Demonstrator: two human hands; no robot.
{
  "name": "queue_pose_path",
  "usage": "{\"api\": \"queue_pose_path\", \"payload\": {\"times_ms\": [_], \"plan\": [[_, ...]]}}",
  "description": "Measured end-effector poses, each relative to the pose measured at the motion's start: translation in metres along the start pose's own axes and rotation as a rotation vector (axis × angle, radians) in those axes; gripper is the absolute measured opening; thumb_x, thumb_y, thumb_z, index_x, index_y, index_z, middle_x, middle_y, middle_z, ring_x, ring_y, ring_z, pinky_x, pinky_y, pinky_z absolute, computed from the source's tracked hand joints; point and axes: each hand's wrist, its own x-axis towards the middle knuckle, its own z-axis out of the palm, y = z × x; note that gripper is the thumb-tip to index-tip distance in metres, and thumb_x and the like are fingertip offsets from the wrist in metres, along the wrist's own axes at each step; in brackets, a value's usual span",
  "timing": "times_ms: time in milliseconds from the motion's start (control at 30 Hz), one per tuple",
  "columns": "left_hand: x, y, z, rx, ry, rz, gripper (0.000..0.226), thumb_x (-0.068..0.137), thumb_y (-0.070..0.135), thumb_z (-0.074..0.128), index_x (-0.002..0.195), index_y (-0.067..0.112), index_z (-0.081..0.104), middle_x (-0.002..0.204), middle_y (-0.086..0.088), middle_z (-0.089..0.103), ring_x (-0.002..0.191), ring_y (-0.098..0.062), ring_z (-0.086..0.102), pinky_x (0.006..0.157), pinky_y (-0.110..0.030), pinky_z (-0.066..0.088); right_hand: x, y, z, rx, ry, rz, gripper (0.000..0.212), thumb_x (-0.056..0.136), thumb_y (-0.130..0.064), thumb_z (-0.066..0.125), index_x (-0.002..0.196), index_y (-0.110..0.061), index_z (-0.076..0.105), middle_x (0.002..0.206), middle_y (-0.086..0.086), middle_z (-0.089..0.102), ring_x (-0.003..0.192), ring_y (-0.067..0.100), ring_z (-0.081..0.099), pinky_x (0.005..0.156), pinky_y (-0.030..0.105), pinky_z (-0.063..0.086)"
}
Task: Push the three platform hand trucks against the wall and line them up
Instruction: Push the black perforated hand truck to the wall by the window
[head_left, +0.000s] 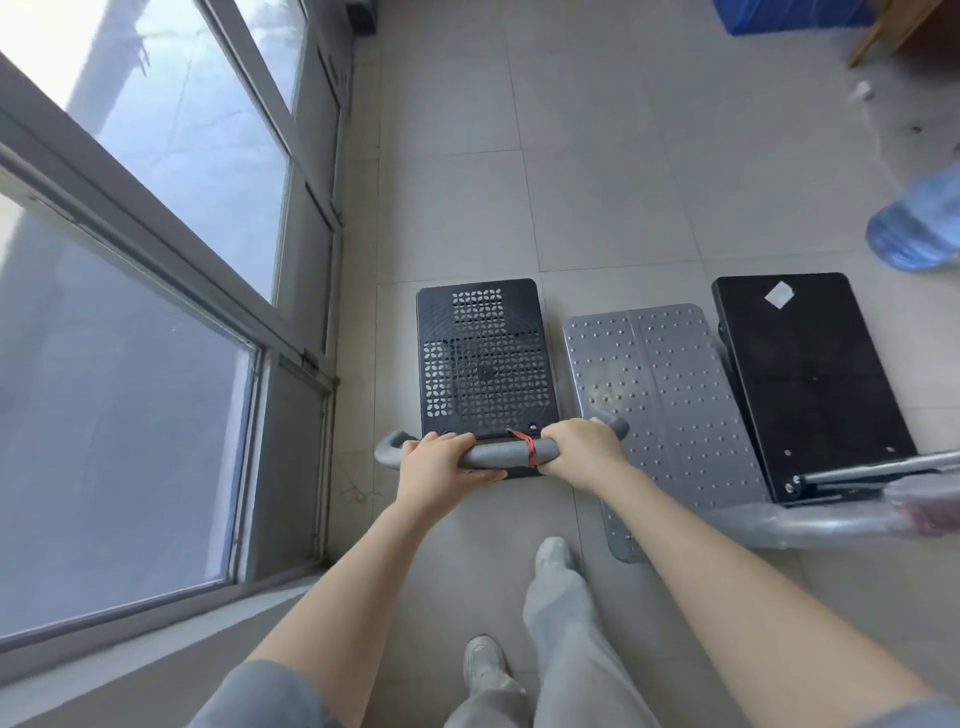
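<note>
Perforated black hand truck (485, 361), nearest the window wall (291, 291), both hands (444, 457) (582, 449) clasping its handle (511, 451); next, square it beside the grey truck (660, 395).

A: Arms?
B: Both bare, stretched fwd & down; elbows nearly straight; wrists level.
A: Left hand (439, 460)?
B: Palm down, fingers curled over the bar, thumb tucked under; closed grip.
A: Right hand (582, 449)?
B: Same; knuckles up, wrapped tight, just beside the left; legs below, one foot fwd.
</note>
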Motion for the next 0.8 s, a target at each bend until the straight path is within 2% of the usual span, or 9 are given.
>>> {"api": "queue_pose_path", "payload": {"times_ms": [133,267,400,500,567,667,800], "plan": [[0.043,-0.001,-0.018,-0.001,0.016,-0.025,0.045,0.07,0.068,0.059,0.079,0.023,0.056,0.077,0.01,0.06,0.082,-0.017,0.049,0.069,-0.033,0.03,0.041,0.007,-0.029,-0.022,0.017,-0.02,0.012,0.08,-0.035,0.058,0.081,-0.023,0.06,0.094,0.003,0.07,0.093,0.027,0.06,0.081,0.031,0.037],[0.081,-0.004,-0.039,-0.02,0.004,-0.036,0.044,0.07,0.066,0.061,0.07,0.025,0.046,0.071,0.011,0.054,0.078,-0.017,0.049,0.066,-0.033,0.026,0.078,0.009,-0.052,-0.044,0.032,-0.035,0.017,0.081,-0.035,0.057,0.088,-0.02,0.063,0.096,0.005,0.07,0.095,0.027,0.059,0.083,0.032,0.038],[0.124,-0.008,-0.059,-0.049,0.054,-0.025,0.047,0.063,0.073,0.05,0.066,0.026,0.041,0.07,0.009,0.056,0.077,-0.02,0.052,0.066,-0.033,0.027,0.117,0.011,-0.079,-0.042,0.06,-0.043,0.015,0.083,-0.032,0.056,0.087,-0.02,0.063,0.097,0.006,0.068,0.097,0.027,0.056,0.08,0.031,0.038],[0.155,-0.009,-0.074,-0.039,0.029,-0.051,0.043,0.07,0.062,0.064,0.069,0.025,0.042,0.074,0.008,0.057,0.081,-0.021,0.052,0.071,-0.035,0.032,0.146,0.013,-0.098,-0.048,0.048,-0.046,0.011,0.083,-0.031,0.056,0.085,-0.022,0.061,0.1,0.007,0.068,0.103,0.028,0.055,0.082,0.031,0.037],[0.175,-0.015,-0.081,-0.03,0.035,-0.051,0.043,0.071,0.06,0.066,0.069,0.025,0.041,0.075,0.007,0.057,0.083,-0.02,0.052,0.073,-0.035,0.033,0.165,0.012,-0.108,-0.049,0.048,-0.046,0.01,0.083,-0.03,0.056,0.086,-0.023,0.062,0.101,0.007,0.068,0.107,0.028,0.054,0.083,0.029,0.037],[0.209,-0.027,-0.097,-0.03,0.041,-0.046,0.043,0.07,0.061,0.066,0.068,0.026,0.04,0.075,0.007,0.059,0.084,-0.021,0.053,0.073,-0.035,0.033,0.199,0.009,-0.128,-0.063,0.044,-0.054,0.014,0.083,-0.032,0.055,0.089,-0.022,0.064,0.099,0.006,0.069,0.099,0.028,0.057,0.08,0.03,0.037],[0.258,-0.04,-0.122,-0.006,0.021,-0.041,0.044,0.07,0.063,0.064,0.068,0.026,0.041,0.073,0.008,0.055,0.082,-0.02,0.052,0.071,-0.034,0.031,0.246,0.003,-0.157,-0.045,0.019,-0.051,0.01,0.081,-0.033,0.057,0.081,-0.024,0.059,0.096,0.005,0.07,0.095,0.028,0.059,0.078,0.031,0.036]]}}
